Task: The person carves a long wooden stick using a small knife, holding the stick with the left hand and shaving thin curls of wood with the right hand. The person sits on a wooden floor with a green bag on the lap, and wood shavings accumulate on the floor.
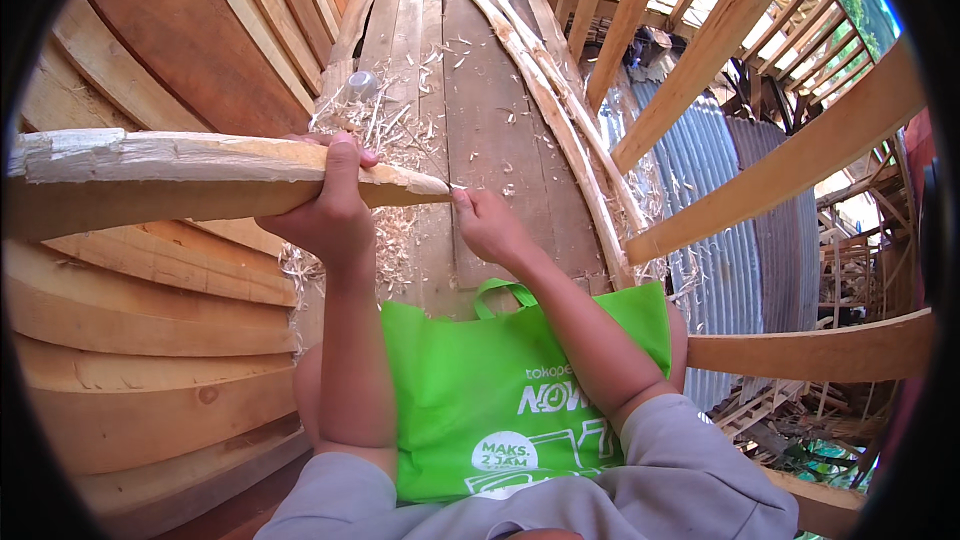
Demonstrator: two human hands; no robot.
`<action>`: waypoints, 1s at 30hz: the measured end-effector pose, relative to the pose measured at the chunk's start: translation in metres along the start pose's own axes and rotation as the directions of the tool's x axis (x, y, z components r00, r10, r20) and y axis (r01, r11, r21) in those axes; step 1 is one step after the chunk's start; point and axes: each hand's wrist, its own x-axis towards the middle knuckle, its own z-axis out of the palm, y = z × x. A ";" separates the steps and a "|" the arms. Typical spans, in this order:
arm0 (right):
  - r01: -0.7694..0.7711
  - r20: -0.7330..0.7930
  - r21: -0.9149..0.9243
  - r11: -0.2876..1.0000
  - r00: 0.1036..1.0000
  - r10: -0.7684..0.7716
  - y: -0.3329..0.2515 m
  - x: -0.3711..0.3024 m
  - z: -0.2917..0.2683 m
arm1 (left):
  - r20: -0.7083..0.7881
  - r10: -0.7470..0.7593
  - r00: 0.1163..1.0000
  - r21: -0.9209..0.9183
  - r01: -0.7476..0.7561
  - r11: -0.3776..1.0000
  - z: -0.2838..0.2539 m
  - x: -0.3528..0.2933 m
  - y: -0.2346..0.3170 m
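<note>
A long, rough-hewn piece of wood (pixel 170 158) stretches across from the left, pale and chipped on top, narrowing to a point near the middle. My left hand (pixel 335 202) is closed around it a little short of that tapered end, the thumb lying over the top. At the very tip, my right hand (pixel 488 223) is closed in a pinch. A thin dark line shows beside its fingertips; whether they grip the wood's tip or a small tool, I cannot tell. A green fabric bag (pixel 450 360) lies over my lap beneath both forearms.
Curled wood shavings (pixel 390 240) litter the plank floor (pixel 480 70) around a clear cup (pixel 361 86). Two long pale poles (pixel 560 105) lie to the right. Overlapping boards (pixel 160 320) flank my left; slanted wooden posts (pixel 745 195) and a corrugated metal sheet (pixel 710 260) are at right.
</note>
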 end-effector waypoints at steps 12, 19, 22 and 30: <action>-0.109 -0.097 -0.111 0.988 0.990 0.099 0.018 0.001 0.002 | 0.025 0.012 1.000 -0.065 -0.010 0.998 0.006 -0.003 0.000; -0.239 -0.020 -0.036 0.970 0.971 0.238 0.062 0.013 -0.002 | 0.041 -0.032 0.999 -0.050 0.034 0.998 0.005 -0.004 0.003; -0.211 -0.112 -0.054 0.976 0.973 0.204 0.060 0.014 0.009 | 0.078 0.001 0.997 -0.116 0.008 0.993 0.008 -0.002 0.003; -0.217 0.043 0.041 0.975 0.976 0.215 0.070 0.014 -0.006 | 0.076 0.018 0.997 -0.057 -0.013 0.998 0.004 -0.004 -0.001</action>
